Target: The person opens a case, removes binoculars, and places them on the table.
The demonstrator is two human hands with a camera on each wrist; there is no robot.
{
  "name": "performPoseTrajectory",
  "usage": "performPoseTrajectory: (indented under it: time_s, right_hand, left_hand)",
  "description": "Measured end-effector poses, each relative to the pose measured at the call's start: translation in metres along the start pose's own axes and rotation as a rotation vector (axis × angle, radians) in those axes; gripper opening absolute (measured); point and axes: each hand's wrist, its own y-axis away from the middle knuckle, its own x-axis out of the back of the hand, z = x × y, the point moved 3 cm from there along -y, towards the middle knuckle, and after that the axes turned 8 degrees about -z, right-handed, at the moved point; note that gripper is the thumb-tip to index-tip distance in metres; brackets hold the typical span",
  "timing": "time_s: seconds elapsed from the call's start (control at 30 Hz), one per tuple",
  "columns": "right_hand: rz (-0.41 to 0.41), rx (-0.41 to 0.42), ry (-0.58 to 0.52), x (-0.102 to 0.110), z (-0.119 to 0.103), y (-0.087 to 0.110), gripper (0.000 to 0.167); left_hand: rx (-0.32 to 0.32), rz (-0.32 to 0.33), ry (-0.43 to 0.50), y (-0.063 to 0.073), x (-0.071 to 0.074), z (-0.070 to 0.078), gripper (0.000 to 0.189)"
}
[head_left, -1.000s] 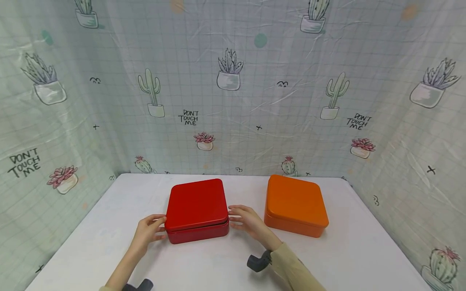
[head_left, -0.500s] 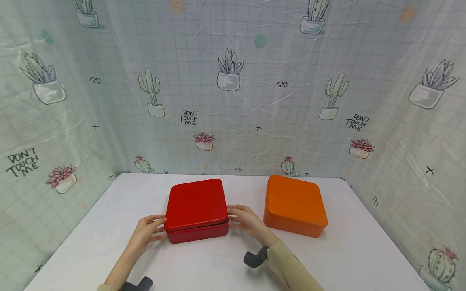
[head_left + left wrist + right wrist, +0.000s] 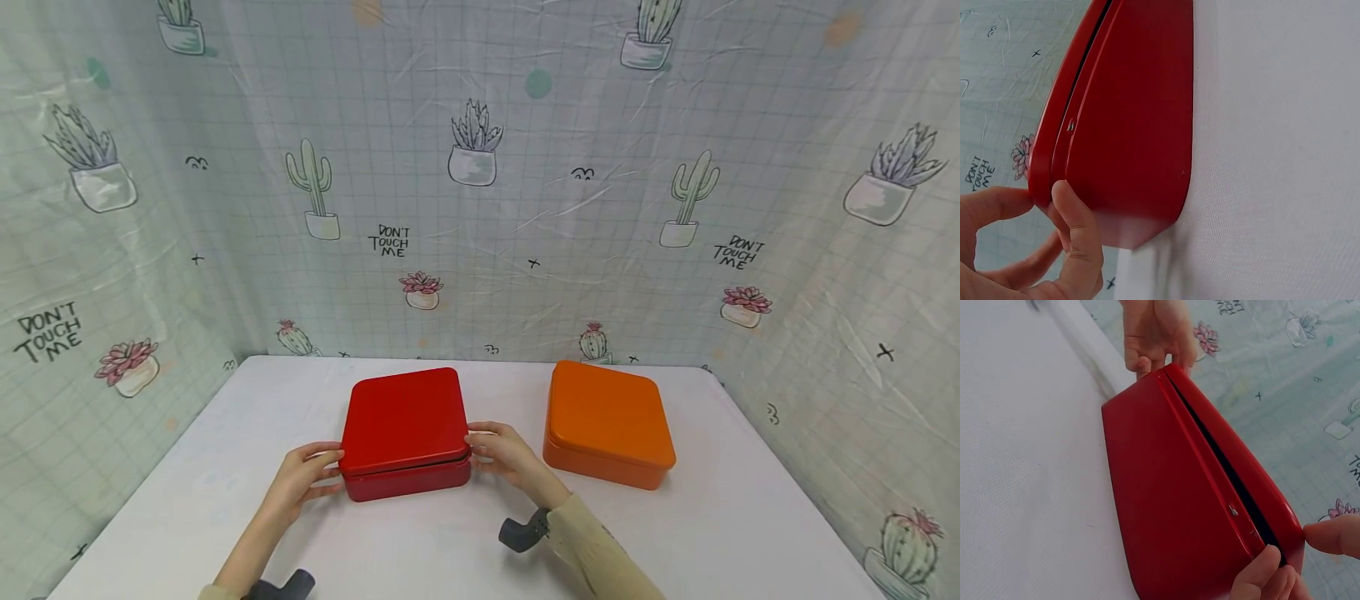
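Observation:
A red square tin (image 3: 408,482) sits left of the table's middle, its red lid (image 3: 405,421) on top. Along the front a dark gap shows between lid and base, wider towards the right end in the right wrist view. My left hand (image 3: 296,482) is at the tin's left front corner; in the left wrist view its fingertips (image 3: 1067,190) pinch the lid's edge. At the right side, my right hand (image 3: 513,458) holds the lid's corner, one digit on the outer edge and curled fingertips (image 3: 1265,562) by the gap. The tin's inside is hidden.
An orange tin (image 3: 611,425) with its lid on stands to the right, near my right forearm. Both tins are on a white table (image 3: 420,550). A curtain (image 3: 480,217) printed with cacti hangs behind and at both sides. Dark wrist mounts (image 3: 522,533) sit under my wrists.
My right hand has shifted slightly left, closer onto the lid's right edge. My left hand and both tins look nearly unmoved.

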Motion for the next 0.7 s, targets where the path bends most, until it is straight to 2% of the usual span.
performPoseTrajectory:
  time_s: [0.7]
  right_hand:
    - [0.008, 0.000, -0.023, 0.0006, -0.0001, -0.0006, 0.049]
  left_hand:
    - [-0.002, -0.003, -0.002, 0.0030, -0.0006, 0.0008, 0.048]
